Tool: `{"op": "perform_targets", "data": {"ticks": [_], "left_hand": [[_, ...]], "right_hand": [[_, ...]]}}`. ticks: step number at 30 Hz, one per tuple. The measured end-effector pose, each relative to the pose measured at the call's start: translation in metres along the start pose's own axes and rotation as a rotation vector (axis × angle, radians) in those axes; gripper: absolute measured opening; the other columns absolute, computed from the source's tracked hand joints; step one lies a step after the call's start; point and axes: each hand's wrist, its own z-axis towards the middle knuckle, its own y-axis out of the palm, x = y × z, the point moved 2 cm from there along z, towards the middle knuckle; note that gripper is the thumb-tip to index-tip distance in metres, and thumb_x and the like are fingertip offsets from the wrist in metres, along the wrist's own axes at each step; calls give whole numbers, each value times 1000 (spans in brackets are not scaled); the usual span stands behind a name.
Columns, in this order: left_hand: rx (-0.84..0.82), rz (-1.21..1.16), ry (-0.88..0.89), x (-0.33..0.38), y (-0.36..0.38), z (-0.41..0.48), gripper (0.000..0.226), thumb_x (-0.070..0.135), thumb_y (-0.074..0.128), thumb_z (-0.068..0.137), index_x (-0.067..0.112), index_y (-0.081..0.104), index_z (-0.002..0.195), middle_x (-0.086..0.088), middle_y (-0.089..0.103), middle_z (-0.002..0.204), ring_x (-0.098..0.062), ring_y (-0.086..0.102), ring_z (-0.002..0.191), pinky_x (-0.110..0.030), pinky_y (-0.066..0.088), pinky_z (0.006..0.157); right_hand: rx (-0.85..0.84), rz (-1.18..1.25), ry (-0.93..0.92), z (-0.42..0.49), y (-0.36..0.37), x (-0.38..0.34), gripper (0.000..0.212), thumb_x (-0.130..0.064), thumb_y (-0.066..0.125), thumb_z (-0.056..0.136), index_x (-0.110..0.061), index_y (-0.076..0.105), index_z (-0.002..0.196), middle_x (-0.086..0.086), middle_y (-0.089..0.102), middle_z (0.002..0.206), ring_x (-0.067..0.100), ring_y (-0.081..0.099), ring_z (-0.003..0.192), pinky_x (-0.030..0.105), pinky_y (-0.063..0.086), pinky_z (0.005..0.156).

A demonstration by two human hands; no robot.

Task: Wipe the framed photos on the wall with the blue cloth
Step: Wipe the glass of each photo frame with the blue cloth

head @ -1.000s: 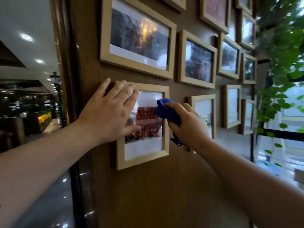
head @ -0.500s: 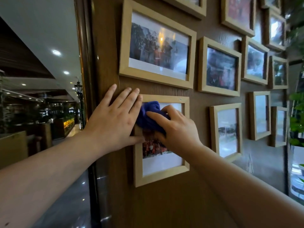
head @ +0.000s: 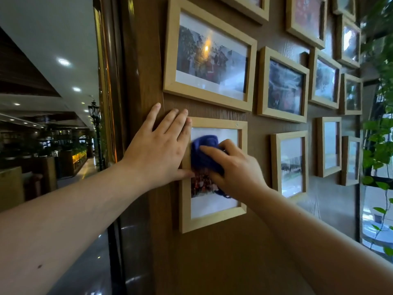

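Right hand point(head: 236, 169) clamped on bunched blue cloth point(head: 204, 154), pressing it on glass of light wood framed photo point(head: 212, 218), upper left part. Left hand point(head: 158, 150) flat, fingers apart, on wall point(head: 212, 262) and frame's left edge, at 9 o'clock from cloth, touching it. More framed photos point(head: 209, 54) at 12 and 3 o'clock.

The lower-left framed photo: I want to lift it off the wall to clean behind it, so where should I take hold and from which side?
Probably grip the lower-left framed photo by its two long wooden side rails, coming straight at the wall, one hand each side. It hangs portrait, its right rail and bottom rail are bare, and the glass is better left untouched. The left hand already lies over the left rail; the right hand presses the blue cloth on the glass.
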Motion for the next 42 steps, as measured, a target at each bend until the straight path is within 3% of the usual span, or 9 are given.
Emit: {"op": "perform_targets", "data": {"ticks": [3,6,10,14,19,26,31,35,42], "left_hand": [[15,4,1,-1,1,-1,111,82,32,72,2,9,146,-21,17,156,-33,17,144,-58,8,116],[5,10,5,-2,1,-2,113,83,29,71,1,8,146,-22,14,157,-33,14,144,-58,7,116],[0,5,6,-2,-1,-1,112,82,27,70,1,10,146,-22,15,157,-34,15,144,-58,7,116],[12,-1,10,-1,0,-1,112,82,31,70,1,11,146,-22,15,157,-33,16,144,-58,6,116],[11,10,0,-2,1,0,112,81,27,69,1,11,146,-22,17,156,-33,17,144,-58,6,116],[21,13,-3,0,3,1,114,82,33,67,1,16,145,-22,21,155,-33,20,143,-58,6,116],[22,23,-2,1,3,0,116,83,34,67,0,13,145,-22,19,156,-33,19,143,-59,6,116],[16,27,-16,2,4,1,117,83,32,67,0,6,145,-21,14,157,-32,14,145,-59,5,116],[12,22,-26,3,5,2,117,83,35,68,0,6,146,-20,12,158,-31,11,145,-59,3,116]], "right_hand": [[-45,19,-51,-6,1,3,51,-36,54,81,-27,48,131,6,53,110,17,53,79,29,45,56],[-22,-65,82,-25,-1,29,49,-32,66,78,-25,55,126,5,55,106,18,54,78,28,43,56],[-40,-133,219,-42,2,41,47,-32,67,79,-25,55,123,4,54,101,18,53,75,25,36,55],[-95,12,129,-46,13,13,52,-35,62,79,-29,46,128,1,50,113,10,47,76,23,40,61],[-162,-10,-16,-52,18,7,53,-34,59,81,-27,47,132,7,51,113,17,52,82,25,41,58],[-151,-94,271,-77,14,27,47,-35,62,82,-27,49,126,3,52,105,16,51,75,33,50,56],[-324,42,87,-79,22,-18,51,-42,52,81,-36,38,129,-2,45,117,10,47,77,28,49,63],[-411,176,63,-82,24,-33,51,-40,52,81,-35,39,130,-1,44,114,13,46,75,34,50,61],[-490,-22,80,-87,16,3,47,-46,52,83,-36,43,128,-3,49,108,16,51,73,33,49,60]]}}
